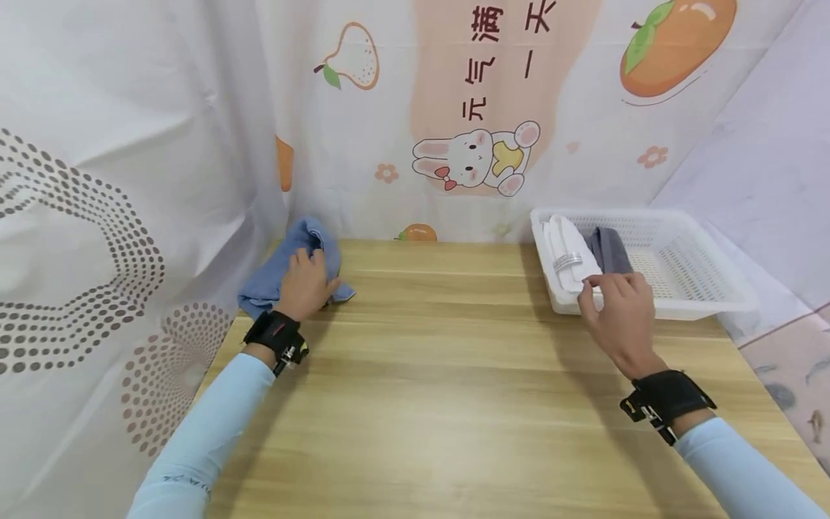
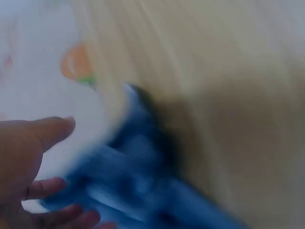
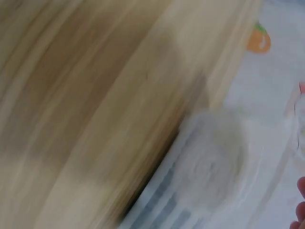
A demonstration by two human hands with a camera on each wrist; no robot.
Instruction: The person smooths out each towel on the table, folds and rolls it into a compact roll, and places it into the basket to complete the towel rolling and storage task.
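A crumpled blue cloth (image 1: pixel 266 281) lies at the table's far left corner. Over it hovers my left hand (image 1: pixel 306 285), fingers bent loosely; in the left wrist view its fingers (image 2: pixel 45 188) are spread with nothing between them. At the far right, a white rolled cloth (image 1: pixel 570 249) with a grey band lies in a white plastic basket (image 1: pixel 700 311), beside a folded dark grey cloth (image 1: pixel 611 251). My right hand (image 1: pixel 619 317) is above the basket's front rim near the white roll, fingers loosely curled, holding nothing visible. Only fingertips (image 3: pixel 301 210) show in the right wrist view, apart from the blurred roll.
The wooden table (image 1: pixel 415 389) stretches between the two hands. A printed curtain (image 1: pixel 363 144) hangs along its back edge, and a white patterned curtain (image 1: pixel 78 238) closes off the left side. The right part of the basket shows its bare slotted floor.
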